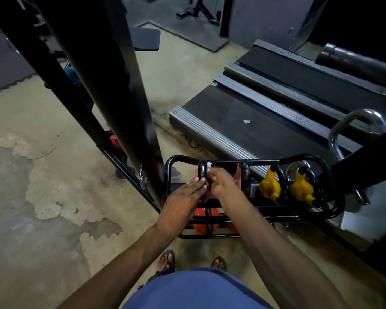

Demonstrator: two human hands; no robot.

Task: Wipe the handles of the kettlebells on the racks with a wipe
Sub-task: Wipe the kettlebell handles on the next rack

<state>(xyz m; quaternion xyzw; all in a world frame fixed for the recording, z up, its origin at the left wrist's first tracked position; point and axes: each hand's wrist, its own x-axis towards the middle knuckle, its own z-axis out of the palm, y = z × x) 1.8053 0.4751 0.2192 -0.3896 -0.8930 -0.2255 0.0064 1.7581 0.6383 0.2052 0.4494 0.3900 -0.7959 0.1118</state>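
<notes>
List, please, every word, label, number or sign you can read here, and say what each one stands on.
Nothing here reads clearly enough to quote.
On the treadmill, a faint lettering on the side rail: too blurred to read.
On the yellow kettlebells: no marks visible.
On the wipe pinched in the right hand: no print visible.

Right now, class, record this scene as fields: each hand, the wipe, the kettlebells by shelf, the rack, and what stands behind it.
left hand: straight fingers touch the leftmost handle
right hand: holds the wipe against that handle
top shelf: two pink kettlebells, two yellow kettlebells
lower shelf: orange kettlebells
rack: black tube frame, on the floor
behind rack: treadmill
</notes>
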